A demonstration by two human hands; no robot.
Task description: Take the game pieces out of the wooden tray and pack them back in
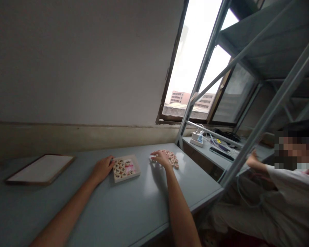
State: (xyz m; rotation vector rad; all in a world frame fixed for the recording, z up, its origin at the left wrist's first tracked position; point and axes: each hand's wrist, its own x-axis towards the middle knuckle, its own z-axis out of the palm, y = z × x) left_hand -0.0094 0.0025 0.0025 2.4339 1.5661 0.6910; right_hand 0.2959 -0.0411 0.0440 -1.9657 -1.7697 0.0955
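A shallow white box (136,161) sits on the grey desk, partly filled with round Chinese chess pieces (120,168); pink printing shows on its bare floor. My left hand (103,168) grips the left side of this box, its fingers at the far left corner. To the right, my right hand (161,157) hovers by a loose pile of chess pieces (173,159), fingers apart and pointing left towards the box. No piece shows between those fingers. Part of the pile is hidden behind this hand.
A framed white board (41,169) lies at the left of the desk (134,209). Metal bunk posts (203,73) rise at the right. Beyond them, a second desk holds a power strip (196,139) and cables. Another person (293,185) sits at the far right.
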